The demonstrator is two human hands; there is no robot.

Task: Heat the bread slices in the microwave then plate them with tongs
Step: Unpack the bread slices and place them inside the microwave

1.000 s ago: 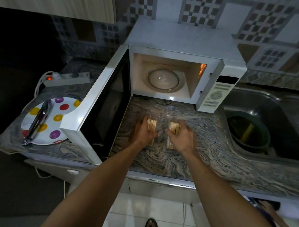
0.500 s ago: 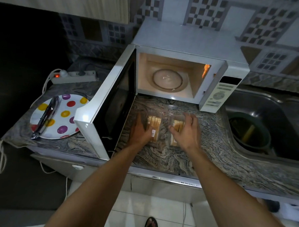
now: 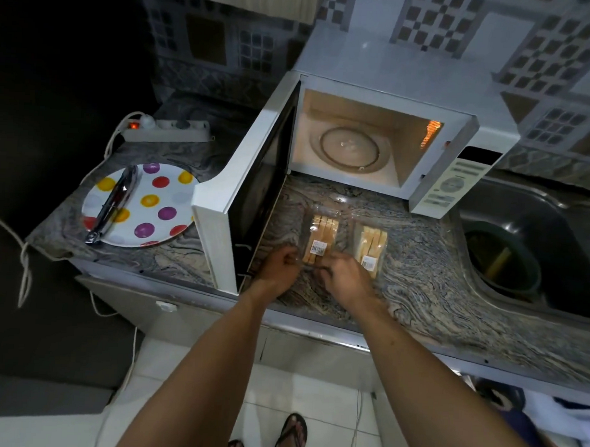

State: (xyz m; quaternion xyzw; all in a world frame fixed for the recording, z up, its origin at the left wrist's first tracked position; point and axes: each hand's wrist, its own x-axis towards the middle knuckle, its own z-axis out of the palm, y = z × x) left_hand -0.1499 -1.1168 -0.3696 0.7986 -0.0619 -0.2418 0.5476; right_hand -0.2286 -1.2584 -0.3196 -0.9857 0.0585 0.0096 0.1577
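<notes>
From the head camera: your left hand (image 3: 278,268) and right hand (image 3: 343,276) both pinch the near end of the left bread packet (image 3: 321,239) on the counter (image 3: 420,272) — you're opening it, I judge. Next, slices go onto the turntable (image 3: 349,146) in the open microwave (image 3: 394,92); the tongs (image 3: 113,203) lie on the plate (image 3: 160,190).
</notes>
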